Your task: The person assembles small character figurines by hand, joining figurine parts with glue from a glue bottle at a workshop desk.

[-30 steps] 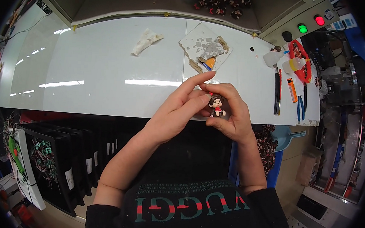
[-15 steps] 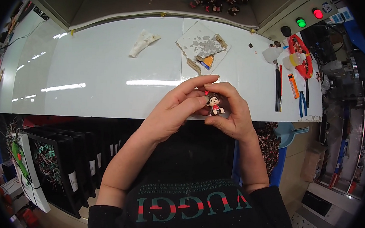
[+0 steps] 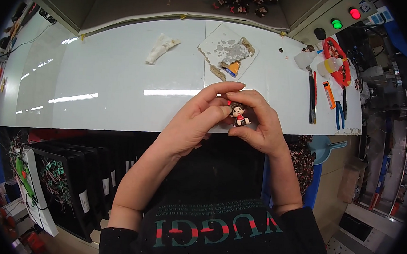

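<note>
Between my hands, just over the table's front edge, is a small brown figurine (image 3: 239, 113) with a pale face, a red bib and a red bow on its head. My left hand (image 3: 204, 112) pinches its left side with thumb and fingers. Curled round its top and right side, my right hand (image 3: 260, 120) has its thumb by the figurine's feet. Parts of the figurine's head and back are hidden by my fingers.
Beyond my hands lie a stained white tile (image 3: 219, 38) and a crumpled tissue (image 3: 161, 49). To the right are squeeze bottles (image 3: 329, 66), brushes (image 3: 312, 99), an orange box (image 3: 329, 94), blue-handled pliers (image 3: 339, 115) and a red basket (image 3: 342, 80). More figurines (image 3: 241, 9) fill the cabinet behind.
The figurine has tipped slightly between my fingers, its feet turning a little. Both hands keep nearly the same place; the whole view has shifted slightly.
</note>
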Available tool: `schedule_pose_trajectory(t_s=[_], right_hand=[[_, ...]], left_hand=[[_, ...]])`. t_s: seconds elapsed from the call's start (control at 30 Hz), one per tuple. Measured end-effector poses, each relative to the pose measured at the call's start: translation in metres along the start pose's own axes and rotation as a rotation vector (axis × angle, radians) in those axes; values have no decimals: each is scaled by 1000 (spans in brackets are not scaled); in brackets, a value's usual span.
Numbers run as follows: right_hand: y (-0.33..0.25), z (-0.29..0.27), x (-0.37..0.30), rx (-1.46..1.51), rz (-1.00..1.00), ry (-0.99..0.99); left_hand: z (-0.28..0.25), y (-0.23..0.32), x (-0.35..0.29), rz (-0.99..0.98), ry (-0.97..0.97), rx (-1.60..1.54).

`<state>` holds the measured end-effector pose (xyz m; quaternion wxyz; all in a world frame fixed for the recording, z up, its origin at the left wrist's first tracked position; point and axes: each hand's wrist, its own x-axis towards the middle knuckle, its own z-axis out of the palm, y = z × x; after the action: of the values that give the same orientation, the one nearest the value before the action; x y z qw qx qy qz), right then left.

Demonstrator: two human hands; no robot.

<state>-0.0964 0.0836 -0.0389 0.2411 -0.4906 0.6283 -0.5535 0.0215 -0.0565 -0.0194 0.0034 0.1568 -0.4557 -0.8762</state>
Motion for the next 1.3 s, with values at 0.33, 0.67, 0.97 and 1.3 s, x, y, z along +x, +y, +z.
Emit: schedule_pose_trajectory(t_s=[0.33, 0.67, 0.97, 1.3], right_hand=[[-1, -3, -1, -2, 4, 3], [-1, -6, -7, 42, 4, 96], [2, -2, -9, 71, 36, 160], [3, 3, -2, 144, 56, 154]], left_hand=[[1, -1, 3, -17, 7, 39], [11, -6, -2, 70, 70, 36], [12, -7, -5, 188, 74, 46], [7, -6, -6, 218, 52, 12]])
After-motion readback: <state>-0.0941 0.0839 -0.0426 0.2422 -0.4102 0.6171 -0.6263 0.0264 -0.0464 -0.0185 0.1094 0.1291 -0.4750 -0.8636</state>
